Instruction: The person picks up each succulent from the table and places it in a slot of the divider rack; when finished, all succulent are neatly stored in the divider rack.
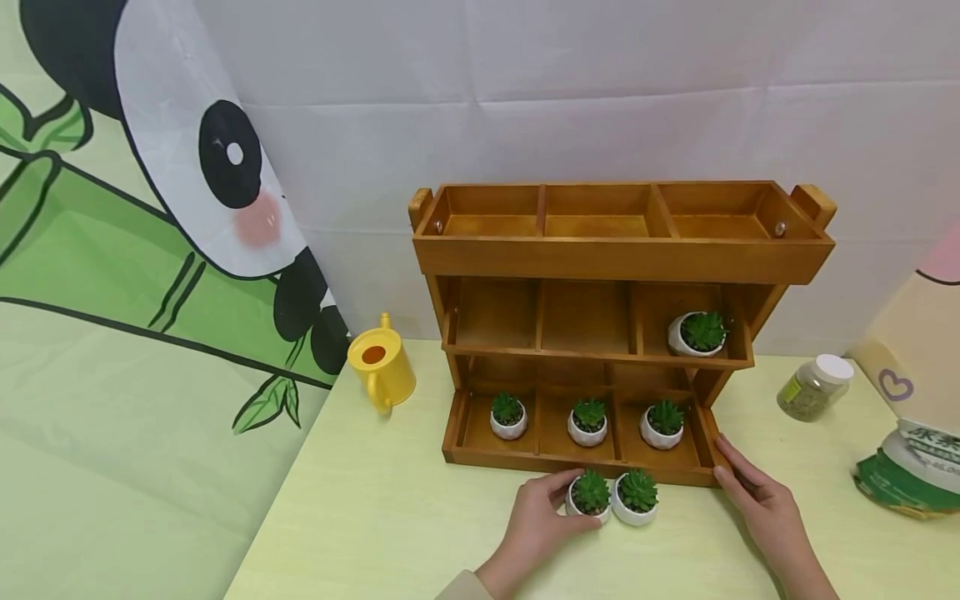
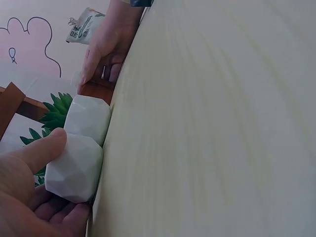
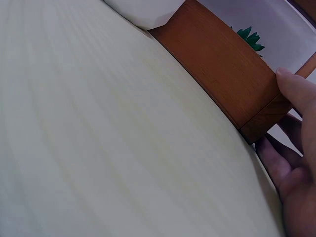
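My left hand (image 1: pixel 540 515) holds a small potted succulent (image 1: pixel 590 496) in a white faceted pot, thumb in front and fingers around the far side. Right beside it on the table stands a second potted succulent (image 1: pixel 636 498); the left wrist view shows both white pots (image 2: pixel 74 170) side by side. A brown wooden tiered shelf (image 1: pixel 570 260) stands just behind them. At the front right corner of its bottom tier, my right hand (image 1: pixel 761 500) grips the wood. In the right wrist view, the thumb (image 3: pixel 296 89) lies at the corner's upper edge, the fingers lower along the side.
Three potted succulents (image 1: pixel 508 417) sit in the bottom compartments, and another potted succulent (image 1: pixel 697 333) is in the middle tier's right one. A yellow watering can (image 1: pixel 382 367) stands left of the shelf. To the right are a white-lidded jar (image 1: pixel 813 387) and a green-and-white bag (image 1: pixel 911 471).
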`<state>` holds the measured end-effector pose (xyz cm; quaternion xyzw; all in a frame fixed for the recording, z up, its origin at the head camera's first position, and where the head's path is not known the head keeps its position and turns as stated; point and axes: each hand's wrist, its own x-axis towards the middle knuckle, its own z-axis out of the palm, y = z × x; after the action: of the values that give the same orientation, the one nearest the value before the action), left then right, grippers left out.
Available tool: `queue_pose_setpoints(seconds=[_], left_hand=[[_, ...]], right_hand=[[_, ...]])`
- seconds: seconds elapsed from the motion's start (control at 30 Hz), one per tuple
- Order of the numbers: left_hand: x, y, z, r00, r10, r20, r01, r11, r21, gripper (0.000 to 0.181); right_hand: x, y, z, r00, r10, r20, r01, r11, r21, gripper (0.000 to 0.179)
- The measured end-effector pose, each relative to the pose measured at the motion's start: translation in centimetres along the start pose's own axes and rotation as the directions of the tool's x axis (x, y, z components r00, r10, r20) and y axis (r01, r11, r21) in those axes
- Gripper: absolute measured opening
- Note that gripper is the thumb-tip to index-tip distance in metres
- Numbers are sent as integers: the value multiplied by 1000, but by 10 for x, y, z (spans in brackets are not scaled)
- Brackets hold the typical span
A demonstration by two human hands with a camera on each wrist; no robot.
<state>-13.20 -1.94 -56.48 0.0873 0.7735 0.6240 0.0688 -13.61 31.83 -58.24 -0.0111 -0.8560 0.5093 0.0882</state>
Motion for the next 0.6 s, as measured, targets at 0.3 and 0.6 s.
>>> queue_pose_setpoints(seconds=[0.3, 0.6], left_hand=[[0, 4, -8, 1000, -6, 0, 6, 999, -48, 62], [0, 19, -21, 1000, 23, 15, -23, 1000, 5, 61]], right_hand=[[-1, -1, 1, 1000, -2, 0, 2, 1000, 9, 51], [-1, -3, 0, 1000, 8, 6, -8, 1000, 10, 52]])
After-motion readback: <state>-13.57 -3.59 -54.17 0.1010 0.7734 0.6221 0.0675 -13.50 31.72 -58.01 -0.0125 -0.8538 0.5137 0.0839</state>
